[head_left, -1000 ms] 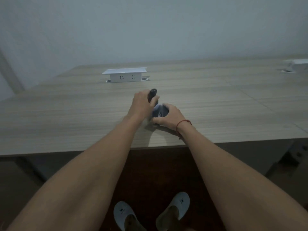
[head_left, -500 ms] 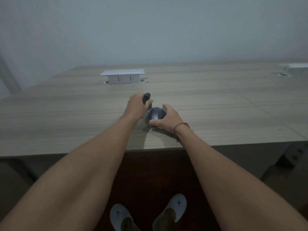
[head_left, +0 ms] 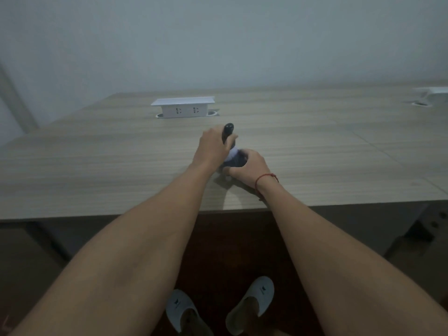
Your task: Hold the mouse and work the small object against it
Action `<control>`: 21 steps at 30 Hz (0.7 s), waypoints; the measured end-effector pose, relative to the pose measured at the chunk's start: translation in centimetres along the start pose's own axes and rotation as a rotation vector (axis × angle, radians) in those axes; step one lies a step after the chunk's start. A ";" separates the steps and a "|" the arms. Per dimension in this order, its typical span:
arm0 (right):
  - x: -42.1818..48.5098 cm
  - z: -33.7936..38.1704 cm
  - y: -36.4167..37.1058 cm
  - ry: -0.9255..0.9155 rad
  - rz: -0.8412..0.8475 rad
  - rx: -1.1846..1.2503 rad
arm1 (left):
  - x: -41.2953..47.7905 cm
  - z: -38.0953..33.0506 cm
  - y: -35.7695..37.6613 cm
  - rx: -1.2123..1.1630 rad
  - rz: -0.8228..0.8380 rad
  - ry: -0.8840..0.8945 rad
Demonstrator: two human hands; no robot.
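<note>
Both my hands work close together over the wooden table (head_left: pixel 97 166), a little in from its front edge. My left hand (head_left: pixel 212 149) grips a slim black stick-shaped object (head_left: pixel 228 132) whose rounded top sticks up above the fist. My right hand (head_left: pixel 249 169) is curled round a small dark, roundish object with a pale patch (head_left: pixel 236 157) that rests on the table. The black stick's lower end meets that object between the two hands. What the dark object is stays blurred.
A raised white socket box (head_left: pixel 184 108) stands at the back centre of the table. A second white box (head_left: pixel 434 94) sits at the far right edge. Below the table edge are my feet in white slippers (head_left: pixel 252 304).
The left hand with the black stick has tipped and shifted slightly over the dark object. The right hand keeps its hold in the same spot. The view has moved a little.
</note>
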State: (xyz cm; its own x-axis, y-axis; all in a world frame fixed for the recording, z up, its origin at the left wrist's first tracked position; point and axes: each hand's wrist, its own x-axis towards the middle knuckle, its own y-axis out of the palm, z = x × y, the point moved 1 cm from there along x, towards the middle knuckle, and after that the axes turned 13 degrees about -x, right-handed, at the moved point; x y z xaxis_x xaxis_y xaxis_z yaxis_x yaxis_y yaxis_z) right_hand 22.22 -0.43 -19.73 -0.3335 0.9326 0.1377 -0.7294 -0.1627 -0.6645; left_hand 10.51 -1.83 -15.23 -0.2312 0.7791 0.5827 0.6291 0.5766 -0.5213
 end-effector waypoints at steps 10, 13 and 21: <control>-0.8 0.8 0.5 0.096 -0.108 -0.111 | 0.1 3.5 -1.5 0.046 0.067 -0.176; -0.8 0.9 0.3 0.100 -0.112 -0.120 | -1.0 3.5 -1.8 -0.014 -0.013 -0.130; -0.6 0.7 0.7 0.088 -0.101 -0.093 | -0.9 1.7 -0.8 -0.045 -0.012 -0.053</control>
State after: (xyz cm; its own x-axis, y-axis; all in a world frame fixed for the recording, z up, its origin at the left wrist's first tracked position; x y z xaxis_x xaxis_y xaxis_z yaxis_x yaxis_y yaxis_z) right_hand 21.52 -1.32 -19.72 -0.2048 0.9679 0.1456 -0.6970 -0.0398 -0.7160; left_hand 8.93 -2.57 -16.45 -0.2774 0.7849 0.5541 0.6584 0.5753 -0.4853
